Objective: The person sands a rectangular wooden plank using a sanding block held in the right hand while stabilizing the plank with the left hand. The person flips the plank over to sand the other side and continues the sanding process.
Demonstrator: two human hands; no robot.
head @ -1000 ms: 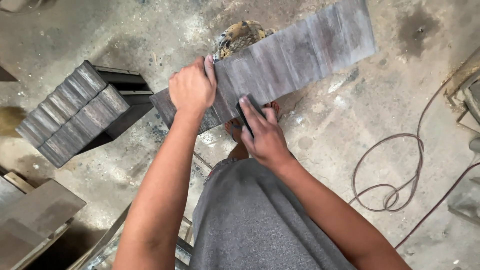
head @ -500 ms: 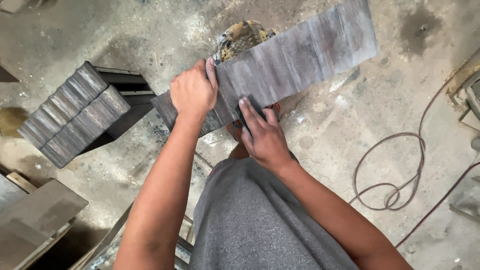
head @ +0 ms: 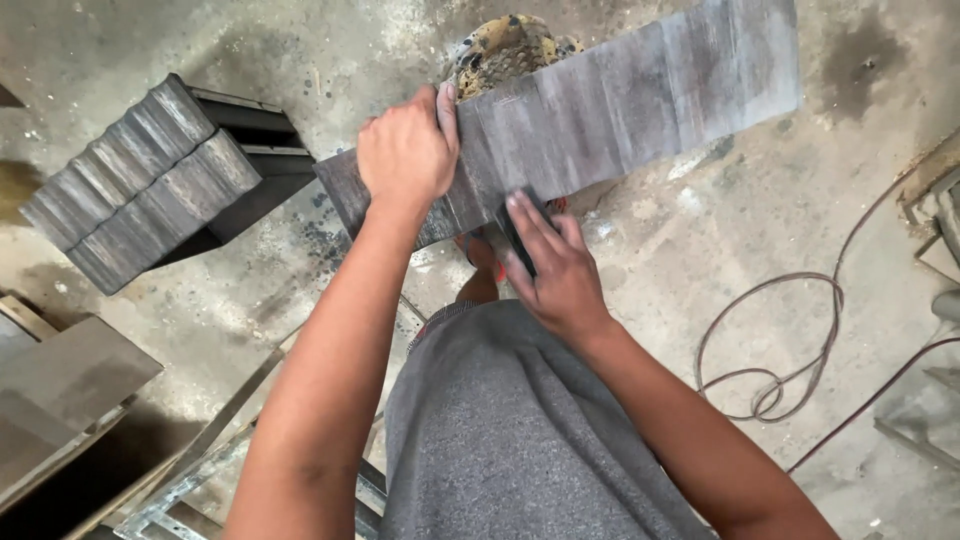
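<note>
A long grey ribbed panel (head: 620, 105) lies slanted across the middle, its right end higher in the picture. My left hand (head: 405, 155) grips the panel near its left end, fingers curled over the far edge. My right hand (head: 560, 275) presses a small dark block (head: 518, 228) against the panel's near edge, fingers flat on top of it. Below the hands my grey-clothed lap fills the lower middle.
Two similar ribbed pieces (head: 130, 195) rest on a dark stand at left. A yellow-and-black spotted lump (head: 505, 48) sits behind the panel. A brown cable (head: 775, 345) coils on the dusty concrete floor at right. Flat boards (head: 60, 385) lie at lower left.
The whole scene has shifted slightly right and up in view. Both hands keep their hold; my right hand with the dark block has slid a little along the panel's near edge.
</note>
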